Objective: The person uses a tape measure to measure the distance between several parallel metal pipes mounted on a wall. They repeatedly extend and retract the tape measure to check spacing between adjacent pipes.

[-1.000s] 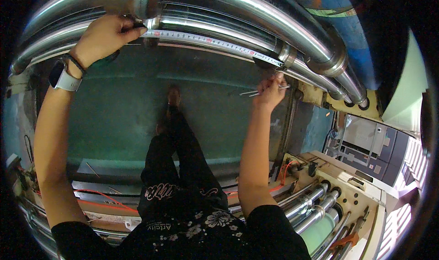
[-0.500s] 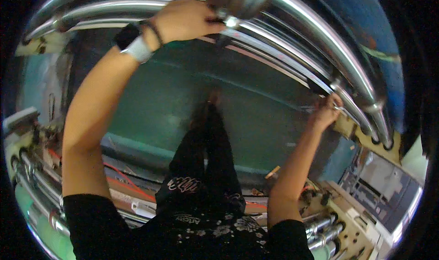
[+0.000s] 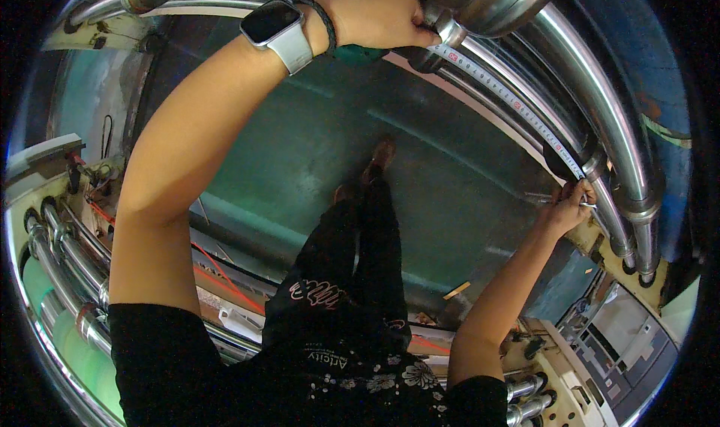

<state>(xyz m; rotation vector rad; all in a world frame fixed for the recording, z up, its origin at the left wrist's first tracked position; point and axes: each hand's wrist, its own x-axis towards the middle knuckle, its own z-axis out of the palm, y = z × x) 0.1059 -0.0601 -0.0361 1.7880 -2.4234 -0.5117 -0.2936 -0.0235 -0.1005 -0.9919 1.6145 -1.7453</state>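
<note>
A strip of white tape measure (image 3: 504,91) runs straight along a shiny metal bar (image 3: 517,74), between two collars. At the upper, left end, my left hand (image 3: 375,14) is closed on the tape beside a metal collar (image 3: 450,34). A dark green thing (image 3: 361,54) shows partly under that wrist; the hand hides the rest. At the lower right, my right hand (image 3: 568,208) pinches the tape's other end next to the second collar (image 3: 593,164). A small shiny metal piece (image 3: 588,204) shows at its fingers, its kind unclear.
A thick chrome bar (image 3: 600,89) and a large rounded metal fitting (image 3: 495,3) lie beyond the tape. Dark green floor (image 3: 300,142) stretches below. Behind me are more metal rollers (image 3: 71,258), an orange cable (image 3: 225,277) and a grey cabinet (image 3: 637,329).
The view has shifted, so the bars and both hands appear further right and the tape is sharper. Both hands still hold the tape at the same collars.
</note>
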